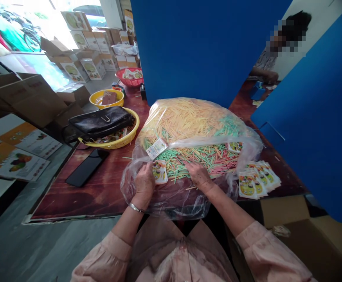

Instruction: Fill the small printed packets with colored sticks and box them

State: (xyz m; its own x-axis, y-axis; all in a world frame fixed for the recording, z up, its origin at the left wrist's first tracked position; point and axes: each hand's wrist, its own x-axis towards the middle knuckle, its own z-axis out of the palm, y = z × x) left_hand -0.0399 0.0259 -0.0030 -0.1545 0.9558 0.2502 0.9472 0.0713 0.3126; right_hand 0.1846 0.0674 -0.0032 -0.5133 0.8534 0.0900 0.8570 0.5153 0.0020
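A large clear plastic bag (188,140) lies open on the table, full of thin coloured sticks (188,117) in yellow, green and pink. At its near left edge, my left hand (144,182) is closed on small printed packets (160,172). My right hand (199,176) reaches over the front of the pile, fingers bent together and tips among the sticks. Another printed packet (157,149) rests on the bag just above my left hand. One more packet (235,147) shows at the right side of the pile. Fanned packets (257,179) lie right of the bag.
Left on the dark red table (56,199) are a phone (87,167), a black handbag (102,122) on a yellow basket (131,138), and another yellow basket (93,98). Blue partitions (188,47) stand behind and right. Cartons (18,145) fill the left; a person (266,64) is beyond.
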